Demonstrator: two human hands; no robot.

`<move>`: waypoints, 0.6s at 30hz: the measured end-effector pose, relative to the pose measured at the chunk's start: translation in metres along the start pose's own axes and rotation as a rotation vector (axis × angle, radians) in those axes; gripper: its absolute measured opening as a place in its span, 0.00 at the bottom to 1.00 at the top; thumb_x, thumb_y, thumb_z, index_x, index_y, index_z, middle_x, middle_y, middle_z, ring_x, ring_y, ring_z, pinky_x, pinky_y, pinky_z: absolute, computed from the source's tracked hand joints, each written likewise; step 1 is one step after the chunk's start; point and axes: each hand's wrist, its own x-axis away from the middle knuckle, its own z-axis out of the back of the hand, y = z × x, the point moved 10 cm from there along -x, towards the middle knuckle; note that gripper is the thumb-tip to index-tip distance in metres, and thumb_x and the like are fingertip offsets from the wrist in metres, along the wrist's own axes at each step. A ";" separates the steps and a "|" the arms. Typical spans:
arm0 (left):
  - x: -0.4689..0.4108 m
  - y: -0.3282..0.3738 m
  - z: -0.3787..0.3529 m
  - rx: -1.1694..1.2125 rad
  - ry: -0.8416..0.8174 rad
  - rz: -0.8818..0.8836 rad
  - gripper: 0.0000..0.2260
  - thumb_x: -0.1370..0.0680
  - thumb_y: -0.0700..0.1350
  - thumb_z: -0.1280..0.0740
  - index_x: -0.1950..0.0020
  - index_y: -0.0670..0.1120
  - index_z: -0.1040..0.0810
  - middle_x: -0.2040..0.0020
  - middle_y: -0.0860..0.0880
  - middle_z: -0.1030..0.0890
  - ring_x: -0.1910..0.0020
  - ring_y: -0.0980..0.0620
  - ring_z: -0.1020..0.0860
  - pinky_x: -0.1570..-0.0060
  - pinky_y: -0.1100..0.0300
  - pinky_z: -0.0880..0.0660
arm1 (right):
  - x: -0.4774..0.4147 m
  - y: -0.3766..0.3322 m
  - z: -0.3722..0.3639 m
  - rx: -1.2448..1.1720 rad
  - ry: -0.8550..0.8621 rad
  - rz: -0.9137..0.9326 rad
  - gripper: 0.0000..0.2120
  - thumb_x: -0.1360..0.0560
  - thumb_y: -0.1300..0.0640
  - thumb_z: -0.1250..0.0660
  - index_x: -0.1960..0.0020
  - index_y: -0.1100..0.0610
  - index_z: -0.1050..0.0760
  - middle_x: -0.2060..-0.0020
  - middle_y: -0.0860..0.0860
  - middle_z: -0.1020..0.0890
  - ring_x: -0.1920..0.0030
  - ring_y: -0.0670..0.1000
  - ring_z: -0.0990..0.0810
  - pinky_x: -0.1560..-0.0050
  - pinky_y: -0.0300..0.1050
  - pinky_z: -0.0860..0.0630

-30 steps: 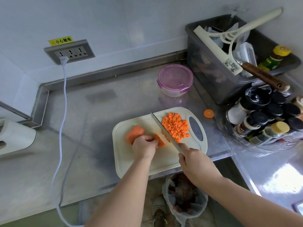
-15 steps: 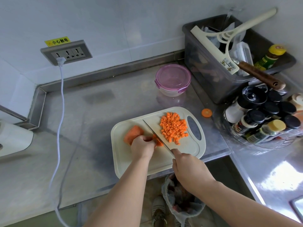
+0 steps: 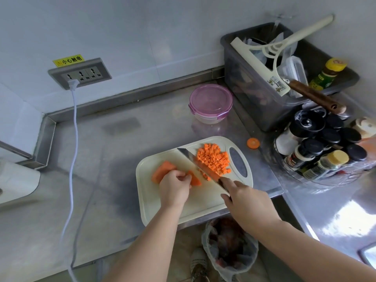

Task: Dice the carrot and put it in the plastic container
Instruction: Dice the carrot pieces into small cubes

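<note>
I see the left hand [image 3: 174,188] curled over the carrot [image 3: 162,171], at nine o'clock on the board [image 3: 200,202]. The right hand [image 3: 250,204] grips the knife [image 3: 195,161], its handle hidden. The plastic container [image 3: 210,102] sits at twelve o'clock.

Open surface [image 3: 112,159] stretches left of the cutting board [image 3: 203,200] to the white cord [image 3: 71,169]. Right of it spice jars [image 3: 325,145] and a grey bin [image 3: 254,98] crowd close; the lidded plastic container [image 3: 210,102] stands behind.

Premises: a kitchen. Evidence: stainless steel counter [image 3: 142,123] with raised back edge against white tiled wall [image 3: 142,27]; cutting board [image 3: 199,200] bearing diced carrot [image 3: 213,157]; cluster of seasoning jars [image 3: 311,147]; grey tub [image 3: 254,98] of utensils; warning-labelled wall socket [image 3: 81,73]
</note>
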 end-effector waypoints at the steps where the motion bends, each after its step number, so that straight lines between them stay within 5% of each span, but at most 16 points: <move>1: 0.003 0.010 0.007 -0.037 0.031 -0.050 0.03 0.23 0.42 0.32 0.57 0.49 0.22 0.62 0.52 0.19 0.59 0.48 0.18 0.50 0.51 0.21 | -0.001 0.004 0.003 0.014 0.010 -0.003 0.20 0.18 0.46 0.48 0.27 0.45 0.44 0.47 0.45 0.23 0.54 0.51 0.19 0.63 0.41 0.30; 5: 0.033 0.100 0.048 -0.268 0.367 -0.527 0.09 0.24 0.35 0.36 0.50 0.45 0.19 0.53 0.49 0.21 0.55 0.49 0.23 0.54 0.60 0.29 | 0.000 0.015 0.013 0.086 0.042 0.007 0.21 0.18 0.46 0.47 0.26 0.46 0.43 0.47 0.46 0.22 0.55 0.52 0.19 0.64 0.41 0.33; 8: 0.045 0.151 -0.004 -0.685 0.124 -0.821 0.12 0.24 0.39 0.39 0.52 0.53 0.18 0.48 0.54 0.22 0.47 0.48 0.27 0.45 0.54 0.33 | 0.001 0.021 0.017 0.104 0.049 0.011 0.20 0.18 0.47 0.46 0.27 0.47 0.41 0.48 0.46 0.21 0.57 0.52 0.19 0.64 0.41 0.34; 11: 0.025 0.140 -0.053 -1.052 -0.161 -0.749 0.15 0.21 0.45 0.44 0.49 0.56 0.19 0.43 0.56 0.22 0.43 0.51 0.30 0.42 0.54 0.37 | 0.002 0.020 0.015 0.142 0.028 0.017 0.21 0.18 0.47 0.47 0.26 0.48 0.42 0.46 0.46 0.22 0.55 0.52 0.20 0.63 0.41 0.35; 14: 0.011 0.129 -0.071 -1.202 -0.258 -0.677 0.17 0.20 0.44 0.46 0.46 0.55 0.19 0.41 0.53 0.22 0.42 0.49 0.27 0.40 0.53 0.36 | 0.003 0.019 0.012 0.171 0.014 0.033 0.21 0.17 0.47 0.48 0.26 0.48 0.43 0.44 0.46 0.22 0.52 0.53 0.20 0.60 0.40 0.36; 18: 0.006 0.135 -0.063 -0.992 -0.279 -0.634 0.17 0.19 0.42 0.46 0.41 0.53 0.20 0.38 0.53 0.23 0.41 0.50 0.24 0.38 0.54 0.30 | 0.003 0.020 0.010 0.168 0.002 0.027 0.21 0.17 0.47 0.47 0.26 0.48 0.43 0.45 0.46 0.22 0.53 0.53 0.20 0.61 0.41 0.35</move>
